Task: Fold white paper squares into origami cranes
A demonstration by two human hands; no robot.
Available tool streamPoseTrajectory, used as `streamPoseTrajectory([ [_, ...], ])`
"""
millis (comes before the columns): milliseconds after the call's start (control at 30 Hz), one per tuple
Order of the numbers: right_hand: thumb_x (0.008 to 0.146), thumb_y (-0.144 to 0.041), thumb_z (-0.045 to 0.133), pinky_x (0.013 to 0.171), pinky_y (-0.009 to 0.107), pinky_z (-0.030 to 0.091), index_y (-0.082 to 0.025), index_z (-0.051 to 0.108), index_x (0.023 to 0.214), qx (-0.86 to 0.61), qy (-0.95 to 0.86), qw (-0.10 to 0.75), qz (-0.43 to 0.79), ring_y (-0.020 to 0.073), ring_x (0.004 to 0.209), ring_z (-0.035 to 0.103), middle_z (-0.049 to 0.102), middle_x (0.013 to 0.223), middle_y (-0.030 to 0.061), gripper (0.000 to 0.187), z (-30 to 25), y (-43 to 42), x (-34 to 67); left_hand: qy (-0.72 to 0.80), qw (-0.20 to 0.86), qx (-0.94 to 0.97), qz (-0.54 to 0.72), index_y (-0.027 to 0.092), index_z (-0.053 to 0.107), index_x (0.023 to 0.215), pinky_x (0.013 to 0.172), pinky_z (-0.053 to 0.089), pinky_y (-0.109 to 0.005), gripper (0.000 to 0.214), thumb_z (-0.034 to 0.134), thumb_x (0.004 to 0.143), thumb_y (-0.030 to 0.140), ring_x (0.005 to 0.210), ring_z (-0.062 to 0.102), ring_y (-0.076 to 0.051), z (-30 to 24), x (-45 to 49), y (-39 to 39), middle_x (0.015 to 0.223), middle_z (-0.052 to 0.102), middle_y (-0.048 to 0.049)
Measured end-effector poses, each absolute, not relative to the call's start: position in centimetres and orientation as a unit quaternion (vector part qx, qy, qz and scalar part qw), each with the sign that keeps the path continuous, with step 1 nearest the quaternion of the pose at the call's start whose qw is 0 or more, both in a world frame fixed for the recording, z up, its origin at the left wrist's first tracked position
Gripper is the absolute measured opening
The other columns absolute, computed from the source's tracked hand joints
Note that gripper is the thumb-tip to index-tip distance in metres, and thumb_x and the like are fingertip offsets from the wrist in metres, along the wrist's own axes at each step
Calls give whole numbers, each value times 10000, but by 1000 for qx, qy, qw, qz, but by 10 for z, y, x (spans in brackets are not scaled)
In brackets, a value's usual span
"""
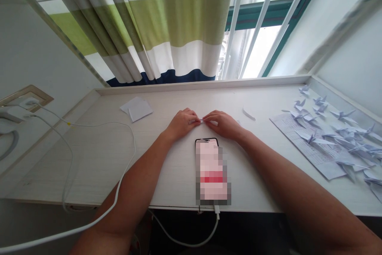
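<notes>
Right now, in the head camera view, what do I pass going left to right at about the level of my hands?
Wall socket, folded paper squares, left hand, small folded paper, right hand, curved paper scrap, pale blue paper cranes.

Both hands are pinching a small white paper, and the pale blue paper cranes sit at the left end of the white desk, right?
No: the head view shows the pale blue paper cranes at the right end of the white desk. The left hand and right hand do pinch the small white paper.

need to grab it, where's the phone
In the head view, the phone lies face up at the desk's front edge, just below the left hand and right hand.
</notes>
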State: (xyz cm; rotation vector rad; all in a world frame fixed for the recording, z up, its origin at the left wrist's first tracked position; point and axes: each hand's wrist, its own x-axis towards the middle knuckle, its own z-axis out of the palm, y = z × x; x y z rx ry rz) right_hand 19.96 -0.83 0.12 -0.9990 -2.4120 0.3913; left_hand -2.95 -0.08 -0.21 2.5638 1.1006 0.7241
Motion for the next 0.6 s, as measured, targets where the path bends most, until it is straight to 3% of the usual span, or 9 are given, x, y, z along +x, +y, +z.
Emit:
streamPoseTrajectory([
  [233,968,-243,581,947,421,477,-235,771,950,-394,-875,239,151,246,1024,636,756,1089,64,191,-1,-9,193,413,212,841,278,262,773,891,963,467,-392,103,678,890,303,1015,617,-217,-5,-29,-4,1002,723,-36],
  [600,955,-232,582,914,393,442,-196,726,920,-448,-852,224,154,249,1004,601,724,1084,87,152,-4,-6,184,485,195,822,225,260,735,845,1069,278,-476,104,659,885,318,1132,580,-250,3,-21,-8,1073,736,-10],
])
